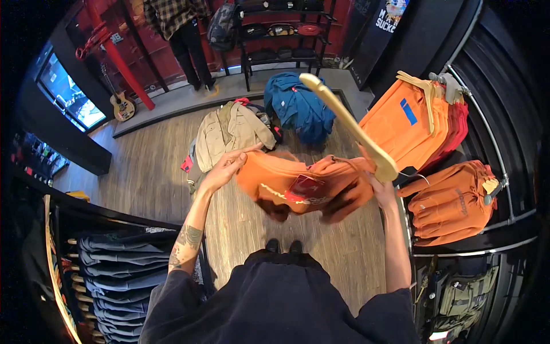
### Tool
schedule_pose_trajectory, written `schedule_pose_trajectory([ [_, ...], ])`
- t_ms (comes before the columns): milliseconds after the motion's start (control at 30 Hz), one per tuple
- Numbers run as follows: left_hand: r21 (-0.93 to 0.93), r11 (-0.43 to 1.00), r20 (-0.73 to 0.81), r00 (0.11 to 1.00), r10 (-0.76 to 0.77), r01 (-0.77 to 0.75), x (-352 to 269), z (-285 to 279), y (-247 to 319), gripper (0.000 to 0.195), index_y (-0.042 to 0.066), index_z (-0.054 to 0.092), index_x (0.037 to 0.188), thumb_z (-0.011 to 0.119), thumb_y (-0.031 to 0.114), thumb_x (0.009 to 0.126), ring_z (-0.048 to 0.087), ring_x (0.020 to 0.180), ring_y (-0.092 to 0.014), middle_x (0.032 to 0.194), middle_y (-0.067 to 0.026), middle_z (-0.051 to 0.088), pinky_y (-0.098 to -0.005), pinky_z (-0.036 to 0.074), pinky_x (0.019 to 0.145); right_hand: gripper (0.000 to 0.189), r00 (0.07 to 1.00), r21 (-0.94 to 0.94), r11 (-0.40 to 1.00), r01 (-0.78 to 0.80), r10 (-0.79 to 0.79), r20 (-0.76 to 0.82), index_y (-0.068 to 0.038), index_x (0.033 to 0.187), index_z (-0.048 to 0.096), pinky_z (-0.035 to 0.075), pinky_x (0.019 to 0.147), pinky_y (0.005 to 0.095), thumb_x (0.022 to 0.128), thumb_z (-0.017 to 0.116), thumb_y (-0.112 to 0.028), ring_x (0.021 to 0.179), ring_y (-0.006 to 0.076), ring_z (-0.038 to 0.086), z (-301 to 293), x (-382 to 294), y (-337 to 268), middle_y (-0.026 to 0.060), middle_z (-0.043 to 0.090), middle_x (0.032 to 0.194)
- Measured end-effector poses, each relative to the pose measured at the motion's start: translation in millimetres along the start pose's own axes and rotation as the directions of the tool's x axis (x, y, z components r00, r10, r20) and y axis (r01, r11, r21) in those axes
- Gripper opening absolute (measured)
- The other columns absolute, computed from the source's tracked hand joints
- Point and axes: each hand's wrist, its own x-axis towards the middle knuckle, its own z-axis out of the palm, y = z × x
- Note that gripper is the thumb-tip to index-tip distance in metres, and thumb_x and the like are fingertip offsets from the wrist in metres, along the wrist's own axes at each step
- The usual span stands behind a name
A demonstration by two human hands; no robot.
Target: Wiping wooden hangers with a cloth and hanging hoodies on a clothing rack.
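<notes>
Held out in front of my body is an orange hoodie [275, 172] with light lettering across it and a red tag [304, 188] hanging on it. My left hand [225, 167] pinches one upper corner of the garment between thumb and fingers. At the opposite side, my right hand [383, 191] grips a wooden clothes hanger [343, 116], which slants up and away to the left above the hoodie. That hand is also against the orange fabric, though the hanger partly hides its fingers. The lower part of the hoodie is blurred.
Piles of clothes lie on the wooden floor [146, 167]: a beige jacket [227, 131] and blue garments [296, 103]. Orange hoodies [399, 124] hang at right, another orange hoodie [455, 204] below them. Dark garments [120, 275] hang at left. Bags fill a shelf [281, 36] beyond a raised platform.
</notes>
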Motion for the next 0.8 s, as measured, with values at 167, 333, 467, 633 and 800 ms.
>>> schedule_pose_trajectory([
  [167, -0.570, 0.745, 0.485, 0.874, -0.036, 0.347, 5, 5, -13, 0.079, -0.003, 0.066, 0.113, 0.036, 0.068, 0.097, 0.066, 0.090, -0.016, 0.111, -0.0154, 0.070, -0.0296, 0.051, 0.084, 0.031, 0.995, -0.006, 0.997, 0.081, -0.081, 0.051, 0.004, 0.123, 0.057, 0.049, 0.088, 0.0288, 0.094, 0.063, -0.008, 0.102, 0.0142, 0.061, 3, -7, -21, 0.0064, 0.064, 0.115],
  [333, -0.149, 0.691, 0.717, 0.558, -0.417, 0.707, 30, 80, -47, 0.087, 0.002, 0.057, 0.117, 0.027, 0.079, 0.091, 0.067, 0.091, -0.020, 0.103, -0.0137, 0.070, -0.0356, 0.050, 0.088, 0.025, 0.977, 0.037, 0.990, 0.135, -0.139, 0.161, 0.005, 0.111, 0.062, 0.052, 0.075, 0.0296, 0.090, 0.065, -0.007, 0.083, 0.0166, 0.066, 23, 2, -48, 0.0103, 0.067, 0.106],
  [467, -0.190, 0.588, 0.880, 0.402, -0.254, 0.786, 48, 154, -73, 0.078, 0.003, 0.048, 0.133, 0.030, 0.069, 0.096, 0.063, 0.100, -0.020, 0.115, -0.0103, 0.065, -0.0379, 0.047, 0.094, 0.027, 0.900, -0.062, 0.929, 0.365, -0.335, 0.277, 0.007, 0.104, 0.064, 0.051, 0.068, 0.0298, 0.086, 0.070, -0.012, 0.081, 0.0160, 0.066, 25, 10, -83, 0.0131, 0.068, 0.099],
  [633, -0.499, 0.532, 0.749, 0.649, -0.132, 0.684, 49, 205, -80, 0.052, 0.004, 0.042, 0.144, 0.034, 0.039, 0.105, 0.053, 0.126, -0.024, 0.142, -0.0109, 0.051, -0.0419, 0.041, 0.108, 0.039, 0.981, -0.258, 0.965, 0.053, -0.002, 0.193, 0.004, 0.125, 0.056, 0.051, 0.083, 0.0308, 0.087, 0.068, 0.000, 0.100, 0.0155, 0.064, 21, -7, -88, 0.0084, 0.065, 0.113],
  [800, -0.793, 0.277, 0.482, 0.836, -0.262, 0.543, 42, 204, -76, 0.044, -0.004, 0.046, 0.136, 0.044, 0.018, 0.098, 0.050, 0.131, -0.027, 0.140, -0.0124, 0.052, -0.0429, 0.038, 0.112, 0.037, 1.000, 0.081, 0.996, 0.030, -0.030, -0.008, 0.004, 0.128, 0.056, 0.047, 0.092, 0.0284, 0.094, 0.062, -0.010, 0.109, 0.0129, 0.059, -8, -8, -45, 0.0067, 0.063, 0.120],
])
